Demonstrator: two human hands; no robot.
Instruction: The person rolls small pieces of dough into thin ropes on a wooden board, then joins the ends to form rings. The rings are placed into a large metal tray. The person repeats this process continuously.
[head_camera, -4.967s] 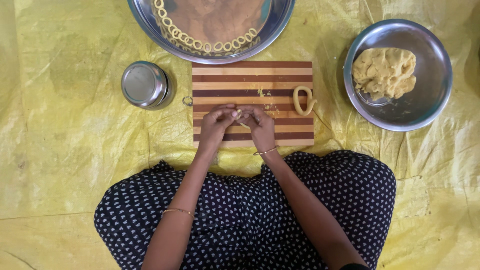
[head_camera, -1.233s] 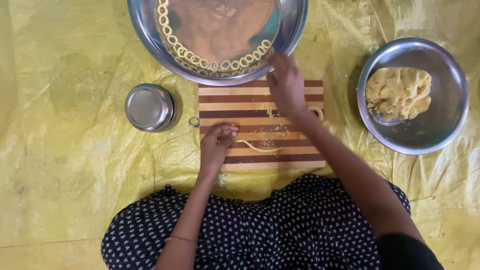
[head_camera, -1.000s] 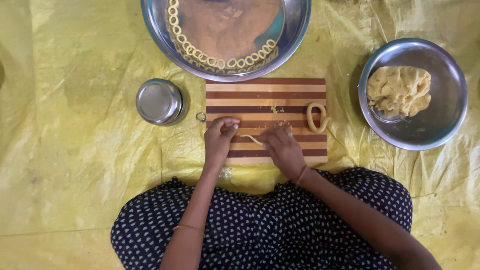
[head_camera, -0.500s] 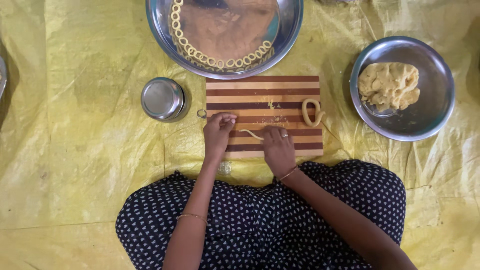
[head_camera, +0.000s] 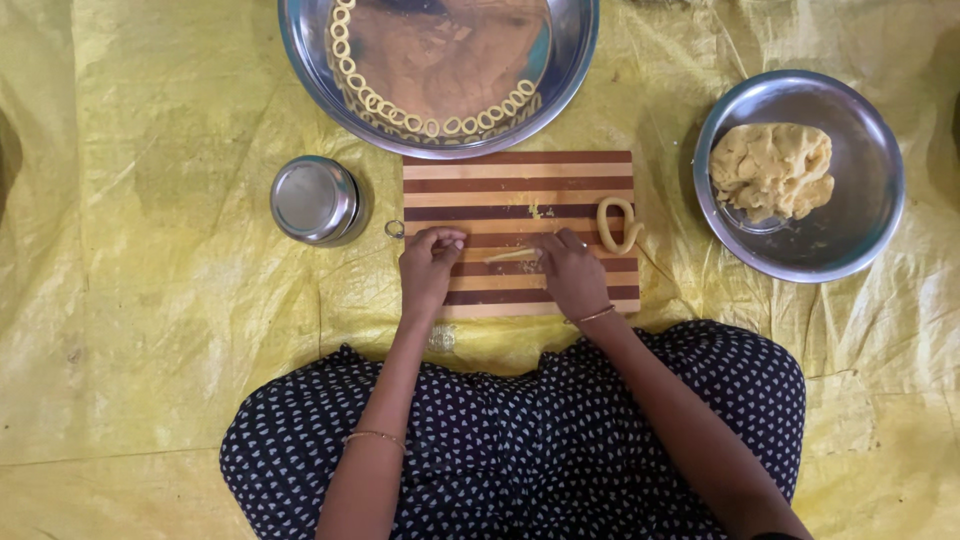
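Since the picture from a moment ago, my right hand (head_camera: 572, 278) has slid a bit to the left along the striped wooden board (head_camera: 520, 170), and the short dough rope (head_camera: 512, 256) now lies between my two hands. My left hand (head_camera: 430, 266) sits at the left end of the rope with its fingers curled in, and the fingertips seem to pinch that end. My right hand lies flat with its fingers on the right end. So both hands are on the rope, one at each end, which I think keeps it straight and thin on the board. I cannot tell how hard they press. A finished dough loop (head_camera: 618, 224) lies on the board just to the right of my right hand, out of the way. Far from me sits a big steel plate (head_camera: 575, 55) with many small dough rings (head_camera: 430, 115) set in a curved row along its near edge, one beside the next, so they do not stick. To the right is a steel bowl (head_camera: 860, 230) with a lump of dough (head_camera: 772, 170) in it, close enough to reach. To the left of the board stands a small steel tin (head_camera: 314, 198). All of it rests on a yellow sheet (head_camera: 150, 300).
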